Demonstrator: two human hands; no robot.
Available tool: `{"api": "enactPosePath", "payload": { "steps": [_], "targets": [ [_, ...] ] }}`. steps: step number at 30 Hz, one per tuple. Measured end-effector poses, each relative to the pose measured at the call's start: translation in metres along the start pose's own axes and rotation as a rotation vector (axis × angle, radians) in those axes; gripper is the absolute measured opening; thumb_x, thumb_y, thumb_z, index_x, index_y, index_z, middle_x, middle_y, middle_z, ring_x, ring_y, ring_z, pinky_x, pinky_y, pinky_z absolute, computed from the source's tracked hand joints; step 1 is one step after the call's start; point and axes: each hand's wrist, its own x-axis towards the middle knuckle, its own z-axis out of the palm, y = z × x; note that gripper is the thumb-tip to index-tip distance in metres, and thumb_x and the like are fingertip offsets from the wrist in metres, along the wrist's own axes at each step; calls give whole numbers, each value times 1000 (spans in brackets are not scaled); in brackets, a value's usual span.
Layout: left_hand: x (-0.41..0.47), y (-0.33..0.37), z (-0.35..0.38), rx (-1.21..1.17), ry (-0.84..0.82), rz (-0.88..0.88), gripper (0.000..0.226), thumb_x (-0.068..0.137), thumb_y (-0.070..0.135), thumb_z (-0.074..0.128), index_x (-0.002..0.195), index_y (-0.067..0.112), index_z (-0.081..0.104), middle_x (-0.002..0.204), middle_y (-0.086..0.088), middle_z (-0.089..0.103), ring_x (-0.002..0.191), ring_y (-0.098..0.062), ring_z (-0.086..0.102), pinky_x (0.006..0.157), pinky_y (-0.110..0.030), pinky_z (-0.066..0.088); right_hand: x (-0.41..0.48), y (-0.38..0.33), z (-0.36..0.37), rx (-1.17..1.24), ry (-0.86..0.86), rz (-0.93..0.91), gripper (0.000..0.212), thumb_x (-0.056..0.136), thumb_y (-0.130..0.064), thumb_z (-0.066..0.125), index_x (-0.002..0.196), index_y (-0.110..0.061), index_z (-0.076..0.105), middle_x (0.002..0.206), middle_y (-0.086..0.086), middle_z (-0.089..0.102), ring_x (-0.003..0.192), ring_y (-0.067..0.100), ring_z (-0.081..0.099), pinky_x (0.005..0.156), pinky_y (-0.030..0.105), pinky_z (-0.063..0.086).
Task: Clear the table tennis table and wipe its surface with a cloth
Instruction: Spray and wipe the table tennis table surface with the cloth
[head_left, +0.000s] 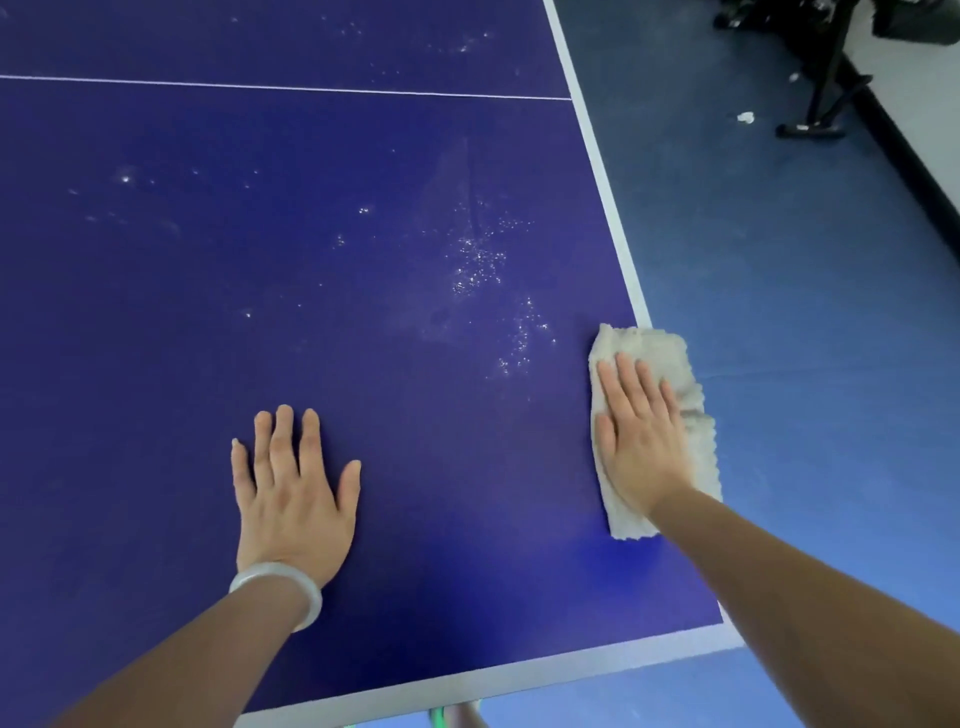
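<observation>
The dark blue table tennis table (260, 286) fills most of the view, with a white centre line across the top and white edge bands. A pale folded cloth (670, 358) lies over the table's right edge, partly hanging past it. My right hand (641, 431) presses flat on the cloth with straight fingers. My left hand (293, 488) rests flat on the bare table near the front, fingers spread, with a pale bangle on the wrist. White specks and water droplets (478, 265) dot the surface beyond the cloth.
Blue floor (805, 312) runs along the table's right side. A black stand with legs (821, 93) and a small white scrap (746, 118) sit on the floor at the top right, by a wall with a black skirting.
</observation>
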Motion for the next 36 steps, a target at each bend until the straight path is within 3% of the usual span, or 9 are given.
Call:
{"api": "enactPosePath", "payload": {
  "steps": [2, 7, 10, 14, 18, 21, 25, 28, 36],
  "targets": [
    [0, 0, 0, 0, 9, -4, 74, 97, 53, 18, 151, 4, 29, 158, -20, 25, 150, -34, 13, 121, -55, 11, 3, -19, 4, 9, 18, 130, 61, 97, -36, 17, 157, -20, 20, 163, 2, 20, 151, 26, 14, 122, 47, 7],
    [-1, 1, 0, -7, 12, -9, 75, 97, 54, 18, 151, 3, 30, 158, -20, 25, 150, -33, 12, 122, -54, 9, -89, -54, 5, -9, -81, -218, 57, 104, -36, 19, 158, -19, 13, 166, 1, 7, 153, 25, 3, 121, 49, 11],
    [0, 1, 1, -3, 11, -6, 74, 97, 53, 20, 150, 3, 31, 157, -20, 26, 150, -34, 13, 122, -53, 9, -107, -29, 3, -22, -94, -313, 58, 101, -34, 29, 157, -20, 19, 165, 0, 13, 152, 25, 10, 118, 51, 16],
    [0, 0, 1, -1, 12, 1, 75, 97, 53, 19, 150, 3, 30, 157, -21, 26, 150, -34, 13, 122, -54, 8, -37, 2, -2, -65, -103, -205, 58, 99, -37, 26, 156, -26, 23, 163, -5, 20, 151, 23, 14, 118, 58, 15],
    [-1, 0, 1, -1, 16, -3, 74, 97, 53, 20, 150, 3, 30, 157, -21, 25, 150, -34, 13, 122, -53, 7, 41, 5, -14, -111, -144, -56, 62, 96, -46, 7, 157, -36, 6, 165, -12, 4, 152, 16, 2, 119, 59, 1],
    [-1, 0, 1, 6, 16, -1, 75, 97, 53, 19, 150, 3, 30, 157, -21, 25, 150, -34, 14, 122, -52, 7, 27, 2, -13, -94, -136, -38, 62, 96, -47, 4, 157, -36, 1, 164, -14, -4, 152, 14, -5, 119, 60, 5],
    [-1, 1, 0, 1, 11, -9, 75, 97, 53, 20, 150, 2, 31, 157, -21, 26, 150, -34, 13, 122, -53, 7, -74, 22, -10, -119, -148, -131, 60, 99, -38, 23, 158, -28, 13, 165, -7, 10, 152, 19, 7, 112, 58, 25],
    [-2, 1, 0, 1, 0, -6, 75, 97, 53, 19, 150, 2, 31, 157, -22, 25, 150, -35, 13, 122, -53, 6, -116, 35, -14, -99, -197, -169, 61, 98, -38, 27, 158, -25, 17, 165, -4, 12, 152, 22, 12, 107, 51, 36],
    [-2, 2, -1, 0, 3, -10, 75, 96, 53, 20, 150, 2, 30, 157, -22, 26, 150, -34, 13, 122, -54, 8, 6, 28, -17, -80, -159, -150, 61, 100, -41, 16, 158, -26, 10, 166, -6, 5, 153, 18, 1, 116, 49, 24]
  ]
}}
